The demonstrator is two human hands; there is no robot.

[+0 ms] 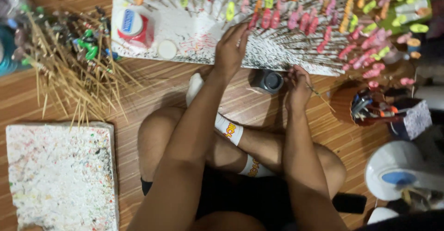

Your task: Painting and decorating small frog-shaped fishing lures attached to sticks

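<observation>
**Inspector:** Start with what could go wrong from your seat.

**Operator:** My judgement: the main risk is at the near edge of the foam board (pixel 194 41). I have my left hand (pixel 231 50) pressed among the painted pieces on sticks (pixel 296 20), which stand packed close together. A careless sweep there could smear wet paint or knock neighbouring sticks loose. Second risk: the small dark jar (pixel 270 80) sits on the floor (pixel 157 85) just beside my right hand (pixel 298 87), between the board's near edge and my legs. A knock from wrist or knee could tip it.

**Inspector:** State of the fingers?

**Operator:** Left fingers are extended and slightly spread, flat against the board at its near edge, touching sticks; I cannot tell whether any one stick is pinched. Right fingers are curled closed around a thin stick (pixel 319 94), whose free end points towards the basket of tools (pixel 370 106).

**Inspector:** Anything else close by?

**Operator:** A loose pile of bare sticks (pixel 69 73) off the board's left corner, and a second spattered foam block (pixel 60 175) by my left knee, both well apart from the hands.
</observation>
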